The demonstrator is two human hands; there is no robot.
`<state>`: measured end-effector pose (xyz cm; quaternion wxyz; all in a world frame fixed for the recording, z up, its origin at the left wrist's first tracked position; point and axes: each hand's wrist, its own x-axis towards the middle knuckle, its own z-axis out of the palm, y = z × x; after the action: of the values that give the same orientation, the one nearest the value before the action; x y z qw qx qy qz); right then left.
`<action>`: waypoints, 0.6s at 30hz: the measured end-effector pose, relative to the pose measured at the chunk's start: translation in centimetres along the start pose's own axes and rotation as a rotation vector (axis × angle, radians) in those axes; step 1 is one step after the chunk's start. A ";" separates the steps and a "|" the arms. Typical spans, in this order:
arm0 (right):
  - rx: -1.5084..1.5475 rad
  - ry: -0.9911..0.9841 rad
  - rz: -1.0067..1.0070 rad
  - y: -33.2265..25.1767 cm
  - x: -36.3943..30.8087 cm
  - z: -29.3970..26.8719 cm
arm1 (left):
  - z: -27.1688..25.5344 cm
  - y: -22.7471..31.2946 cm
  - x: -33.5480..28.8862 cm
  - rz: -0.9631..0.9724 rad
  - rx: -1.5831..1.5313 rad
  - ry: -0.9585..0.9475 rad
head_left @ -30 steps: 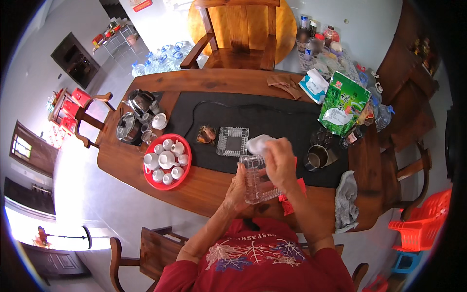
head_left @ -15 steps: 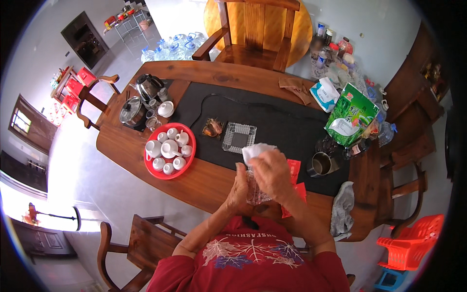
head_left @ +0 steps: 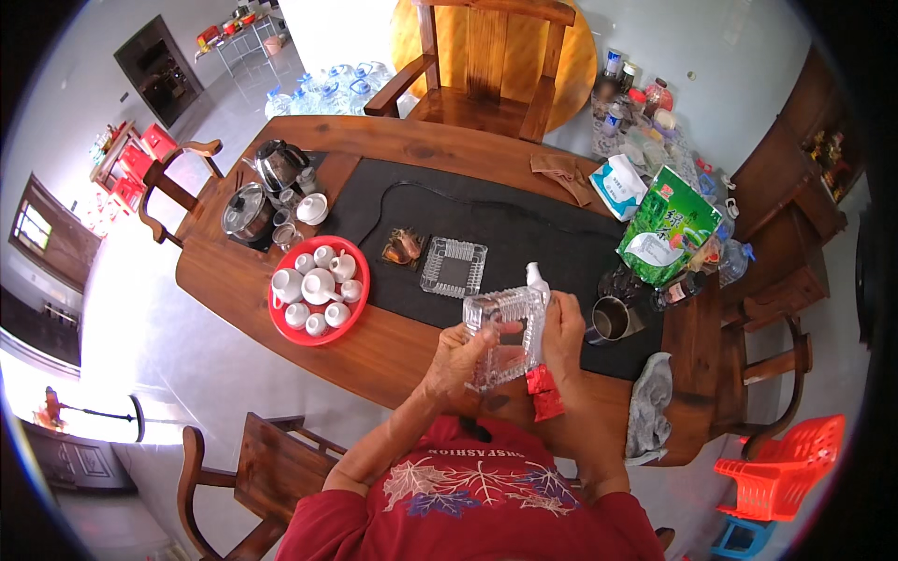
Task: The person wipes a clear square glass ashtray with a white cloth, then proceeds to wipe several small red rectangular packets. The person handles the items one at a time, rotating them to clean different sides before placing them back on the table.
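My left hand [head_left: 461, 353] grips the near left side of a clear, square, ribbed dish [head_left: 503, 301], its thumb over the edge. The dish is raised and tilted above the table's front edge. At its right side my right hand [head_left: 563, 329] is closed on a white tissue [head_left: 536, 279], pressing it along the dish's rim. Some of the right fingers are hidden. A second clear, square, ribbed dish [head_left: 433, 268] rests on the black mat just beyond, beside a small heap of brown and orange scraps [head_left: 403, 246]. Red packets [head_left: 545, 402] lie below my right hand.
A round red tray [head_left: 358, 309] of white cups stands at left, near a glass-lidded pot [head_left: 247, 213] and a kettle [head_left: 278, 166]. At right are a metal cup [head_left: 611, 320], a green bag [head_left: 669, 224], a tissue pack [head_left: 618, 187] and a grey cloth [head_left: 649, 407].
My hands have raised the dish and tilted it up. The right hand and tissue have moved from over its top to its right side. The view has shifted slightly.
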<state>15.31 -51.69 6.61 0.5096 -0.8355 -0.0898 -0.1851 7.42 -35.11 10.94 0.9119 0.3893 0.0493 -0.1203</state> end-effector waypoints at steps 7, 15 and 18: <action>0.076 -0.104 -0.431 -6.1 -2.2 1.4 | -4.1 -2.9 3.3 0.047 -0.034 0.210; -0.050 -0.202 -0.485 -3.8 -4.5 0.2 | -4.3 -1.6 2.5 -0.034 -0.325 0.096; 0.067 -0.128 0.062 -0.2 -3.8 -0.5 | -3.6 -0.9 1.4 -0.093 -0.367 0.068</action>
<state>11.62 -51.94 5.43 0.5358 -0.8305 -0.1027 -0.1122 8.58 -33.40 7.52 0.9589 0.2176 0.1189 -0.1382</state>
